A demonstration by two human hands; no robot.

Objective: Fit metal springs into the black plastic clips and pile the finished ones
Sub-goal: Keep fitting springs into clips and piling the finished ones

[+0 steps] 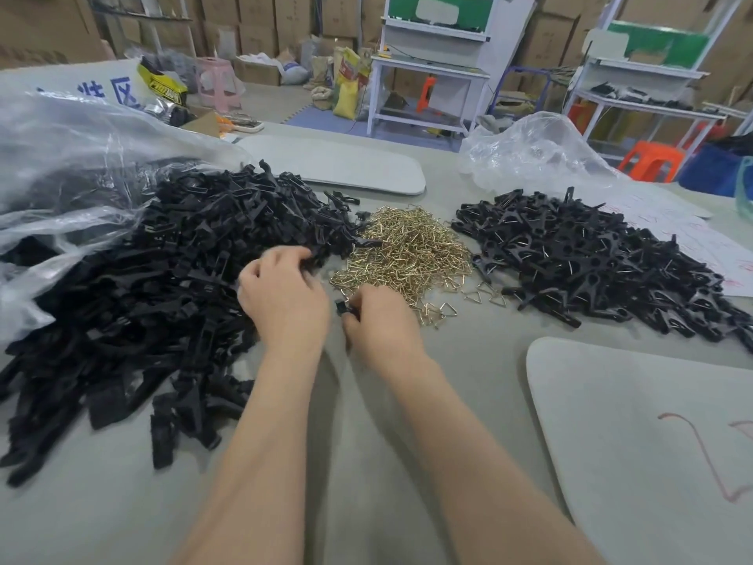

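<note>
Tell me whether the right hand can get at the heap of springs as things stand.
Probably yes. The right hand sits at the near edge of the heap of springs, with nothing between them. Its fingers pinch a black clip, so picking one up may be awkward.

Site: warehouse-type assembly workshop | Evidence: stacked brown cardboard cartons (260,30) along rear wall; white metal-framed workbenches with green back panels (432,55); orange plastic stool (652,161); grey cloth-covered worktable (366,401) carrying bulk heaps of loose black plastic clips (163,299) and brass-coloured wire springs (407,254); clear plastic bags (61,157) alongside.
</note>
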